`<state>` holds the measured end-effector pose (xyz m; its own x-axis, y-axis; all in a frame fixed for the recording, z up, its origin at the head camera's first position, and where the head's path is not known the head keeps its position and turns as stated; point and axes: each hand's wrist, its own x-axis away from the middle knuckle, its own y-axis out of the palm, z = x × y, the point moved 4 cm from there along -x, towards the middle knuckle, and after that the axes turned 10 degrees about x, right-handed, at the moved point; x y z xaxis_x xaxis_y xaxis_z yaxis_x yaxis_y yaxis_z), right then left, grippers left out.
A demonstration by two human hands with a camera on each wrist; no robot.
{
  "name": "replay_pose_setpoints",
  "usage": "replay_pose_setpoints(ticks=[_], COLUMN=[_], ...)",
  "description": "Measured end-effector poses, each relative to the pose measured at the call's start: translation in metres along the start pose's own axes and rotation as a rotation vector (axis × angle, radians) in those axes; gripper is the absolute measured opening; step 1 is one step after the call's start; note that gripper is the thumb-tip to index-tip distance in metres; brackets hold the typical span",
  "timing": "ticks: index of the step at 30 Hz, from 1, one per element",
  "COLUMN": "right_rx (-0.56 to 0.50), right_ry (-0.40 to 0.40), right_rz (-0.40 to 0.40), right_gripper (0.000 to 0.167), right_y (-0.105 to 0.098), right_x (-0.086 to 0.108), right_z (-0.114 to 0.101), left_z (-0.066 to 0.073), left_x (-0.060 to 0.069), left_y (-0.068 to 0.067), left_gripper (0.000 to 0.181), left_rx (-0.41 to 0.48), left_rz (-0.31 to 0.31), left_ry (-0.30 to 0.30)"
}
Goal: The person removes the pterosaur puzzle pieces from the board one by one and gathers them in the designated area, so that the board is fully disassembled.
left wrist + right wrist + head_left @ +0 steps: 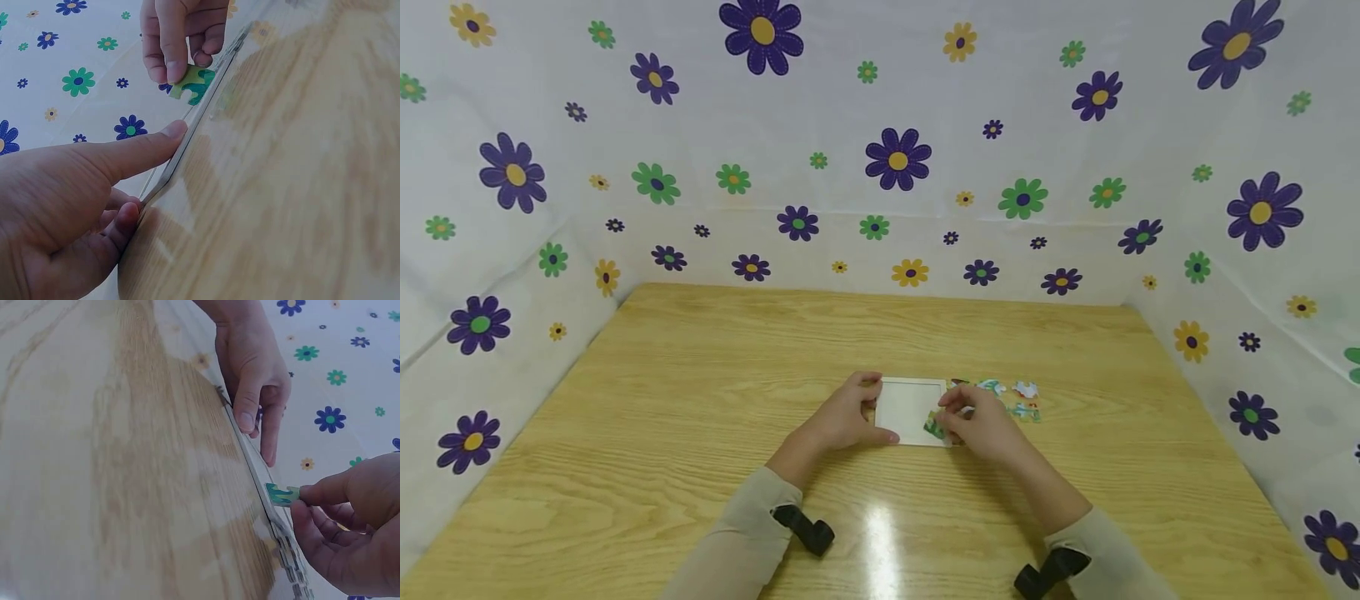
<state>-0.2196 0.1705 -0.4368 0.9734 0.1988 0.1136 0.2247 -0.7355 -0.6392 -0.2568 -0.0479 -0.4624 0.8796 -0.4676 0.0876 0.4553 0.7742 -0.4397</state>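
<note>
A shallow white puzzle tray (904,408) with a raised rim lies flat on the table. My left hand (842,417) holds its left side, thumb (156,145) at the near edge and fingers by the far left corner. Between thumb and forefinger, my right hand (992,427) pinches a green jigsaw piece (282,495) over the tray's right part. That piece (194,84) is tilted in the left wrist view; whether it touches the tray I cannot tell. Several loose jigsaw pieces (1026,390) lie right of the tray, partly hidden behind the right hand.
The wooden table (760,350) stretches around the tray on all sides. A white cloth (820,108) printed with flowers stands behind it and along both sides. Black wrist cameras (808,531) sit on both sleeves. Light reflects off the tabletop near the front.
</note>
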Motion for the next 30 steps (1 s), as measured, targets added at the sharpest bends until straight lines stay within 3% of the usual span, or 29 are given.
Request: replay_pose_setpoints(ticks=[6,13,22,30], right_rx=[-0.135,-0.247,-0.231,-0.179], right_ry=[0.077,0.097,0.166,0.188], right_rz=[-0.051,-0.065,0.034,0.097], right_gripper=[0.026,0.031,0.035,0.035], right_y=[-0.010,-0.026,-0.055,-0.069], right_x=[0.007,0.022,0.041,0.051], right_z=[0.011,0.025,0.050,0.065], left_z=[-0.002,0.004,0.005,0.006], left_x=[0.000,0.003,0.002,0.002], left_y=[0.000,-0.002,0.000,-0.001], left_gripper=[0.097,0.096,0.096,0.096], left_rx=[-0.017,0.027,0.051,0.049], left_rz=[-0.001,-0.005,-0.010,-0.009], left_ry=[-0.008,0.002,0.011,0.014])
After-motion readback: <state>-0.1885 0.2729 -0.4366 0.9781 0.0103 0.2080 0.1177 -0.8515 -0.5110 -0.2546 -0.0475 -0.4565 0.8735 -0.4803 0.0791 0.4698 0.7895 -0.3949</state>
